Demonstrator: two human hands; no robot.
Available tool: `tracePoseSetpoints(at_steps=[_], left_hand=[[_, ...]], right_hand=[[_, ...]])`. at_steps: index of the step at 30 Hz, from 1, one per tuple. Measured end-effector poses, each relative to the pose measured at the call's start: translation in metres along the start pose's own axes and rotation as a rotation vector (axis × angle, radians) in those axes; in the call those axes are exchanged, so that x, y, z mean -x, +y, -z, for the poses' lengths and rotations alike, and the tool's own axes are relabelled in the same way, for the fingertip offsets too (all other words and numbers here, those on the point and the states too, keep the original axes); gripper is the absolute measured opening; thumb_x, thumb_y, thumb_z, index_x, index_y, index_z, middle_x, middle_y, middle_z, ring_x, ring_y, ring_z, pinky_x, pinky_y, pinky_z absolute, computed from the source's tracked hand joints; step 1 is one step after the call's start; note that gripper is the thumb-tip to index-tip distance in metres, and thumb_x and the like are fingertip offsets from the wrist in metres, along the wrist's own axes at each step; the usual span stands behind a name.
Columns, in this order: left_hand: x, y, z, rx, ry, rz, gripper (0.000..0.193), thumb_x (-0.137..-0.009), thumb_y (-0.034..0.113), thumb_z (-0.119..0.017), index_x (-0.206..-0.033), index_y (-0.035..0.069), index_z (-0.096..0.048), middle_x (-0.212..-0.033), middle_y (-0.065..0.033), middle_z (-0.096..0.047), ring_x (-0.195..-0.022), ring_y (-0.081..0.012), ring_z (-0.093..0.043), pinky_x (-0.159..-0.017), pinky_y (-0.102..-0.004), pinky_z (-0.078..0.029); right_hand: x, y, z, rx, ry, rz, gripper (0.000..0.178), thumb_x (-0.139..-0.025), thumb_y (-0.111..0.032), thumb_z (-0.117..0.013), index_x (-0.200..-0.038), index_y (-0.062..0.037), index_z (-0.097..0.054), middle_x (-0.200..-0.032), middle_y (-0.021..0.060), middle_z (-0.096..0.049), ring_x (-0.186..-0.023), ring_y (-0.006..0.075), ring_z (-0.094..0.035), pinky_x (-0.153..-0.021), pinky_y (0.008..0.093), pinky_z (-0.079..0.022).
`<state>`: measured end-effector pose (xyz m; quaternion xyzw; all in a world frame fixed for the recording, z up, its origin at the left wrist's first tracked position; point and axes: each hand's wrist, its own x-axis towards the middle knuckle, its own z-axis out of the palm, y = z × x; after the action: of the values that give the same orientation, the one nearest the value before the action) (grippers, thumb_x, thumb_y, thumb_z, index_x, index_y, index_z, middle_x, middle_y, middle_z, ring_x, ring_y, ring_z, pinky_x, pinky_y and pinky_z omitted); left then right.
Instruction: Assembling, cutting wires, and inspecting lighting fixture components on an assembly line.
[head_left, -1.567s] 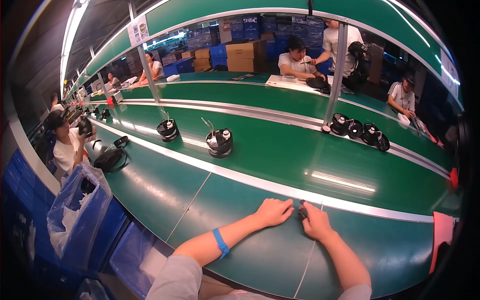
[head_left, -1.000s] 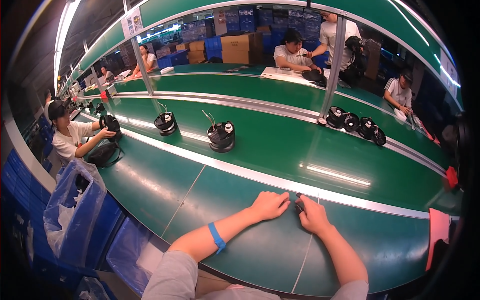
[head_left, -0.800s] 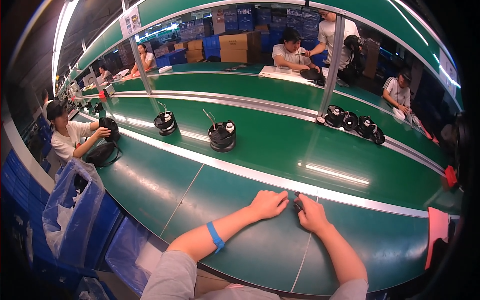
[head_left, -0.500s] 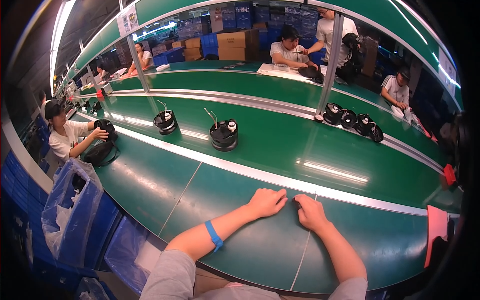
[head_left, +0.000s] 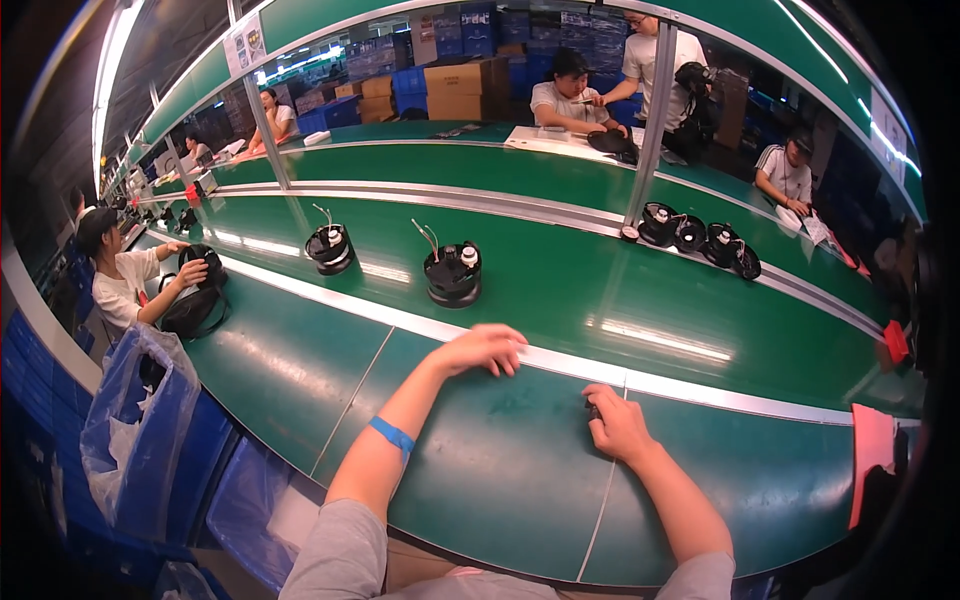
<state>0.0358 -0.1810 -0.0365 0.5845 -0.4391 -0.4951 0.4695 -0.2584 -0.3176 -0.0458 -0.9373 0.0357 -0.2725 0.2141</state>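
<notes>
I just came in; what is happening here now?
The right hand holds a small dark object at the bench. The left hand, nothing visible in it, is by the pale strip. Beyond, two black units stand on the green surface. At left, a co-worker has hands on a black item.

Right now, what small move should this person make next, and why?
Probably reach the left hand toward the nearest round black unit. That hand looks empty and is by the pale strip, the unit stands beyond it, and the right hand holds a small dark object.
</notes>
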Motion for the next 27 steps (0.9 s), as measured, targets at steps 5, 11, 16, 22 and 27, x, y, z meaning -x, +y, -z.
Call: tracePoseSetpoints(at_steps=[5, 11, 16, 22, 27], left_hand=[[-0.005, -0.036, 0.054, 0.592, 0.448, -0.281, 0.031, -0.096, 0.023, -0.056, -0.123, 0.011, -0.047, -0.118, -0.0091, -0.056, -0.1, -0.0195, -0.06, -0.077, -0.0319, -0.052], [-0.013, -0.029, 0.039, 0.361, 0.493, -0.299, 0.069, -0.096, 0.021, -0.056, -0.152, 0.021, -0.016, -0.144, -0.0162, -0.033, -0.111, -0.0199, -0.055, -0.088, -0.0336, -0.049], [-0.014, -0.022, 0.029, 0.116, 0.616, -0.243, 0.073, -0.095, 0.019, -0.057, -0.152, 0.021, -0.011, -0.143, -0.0228, -0.032, -0.101, -0.0219, -0.061, -0.081, -0.0327, -0.053], [-0.022, -0.034, 0.027, 0.005, 0.698, -0.323, 0.056, -0.093, 0.013, -0.059, -0.14, 0.013, -0.03, -0.13, -0.0215, -0.044, -0.092, -0.0208, -0.064, -0.07, -0.0303, -0.055], [-0.026, -0.042, 0.023, -0.066, 0.725, -0.372, 0.048, -0.093, 0.014, -0.059, -0.134, 0.01, -0.035, -0.123, -0.0178, -0.048, -0.088, -0.019, -0.064, -0.065, -0.0282, -0.055]], right_hand=[[0.001, 0.002, -0.005, 0.017, 0.045, -0.044, 0.036, -0.07, 0.005, -0.053, -0.104, -0.0046, -0.052, -0.101, 0.0111, -0.06, -0.083, 0.0326, -0.062, -0.063, 0.0414, -0.051], [0.004, 0.009, -0.006, 0.015, 0.044, 0.0, 0.039, -0.07, 0.007, -0.051, -0.107, -0.0054, -0.051, -0.089, 0.0093, -0.06, -0.08, 0.0319, -0.062, -0.06, 0.0422, -0.049], [0.003, 0.007, -0.004, 0.019, -0.001, -0.009, 0.039, -0.07, 0.005, -0.055, -0.108, -0.0058, -0.054, -0.082, 0.0088, -0.059, -0.077, 0.0308, -0.062, -0.06, 0.0411, -0.049], [0.004, 0.009, -0.006, 0.022, 0.022, 0.043, 0.031, -0.07, 0.004, -0.058, -0.1, -0.0037, -0.058, -0.08, 0.0097, -0.059, -0.074, 0.0303, -0.061, -0.059, 0.0392, -0.049], [0.005, 0.01, -0.004, 0.026, 0.012, 0.05, 0.029, -0.07, 0.002, -0.06, -0.099, -0.0043, -0.06, -0.086, 0.0106, -0.061, -0.08, 0.0307, -0.062, -0.063, 0.0399, -0.051]])
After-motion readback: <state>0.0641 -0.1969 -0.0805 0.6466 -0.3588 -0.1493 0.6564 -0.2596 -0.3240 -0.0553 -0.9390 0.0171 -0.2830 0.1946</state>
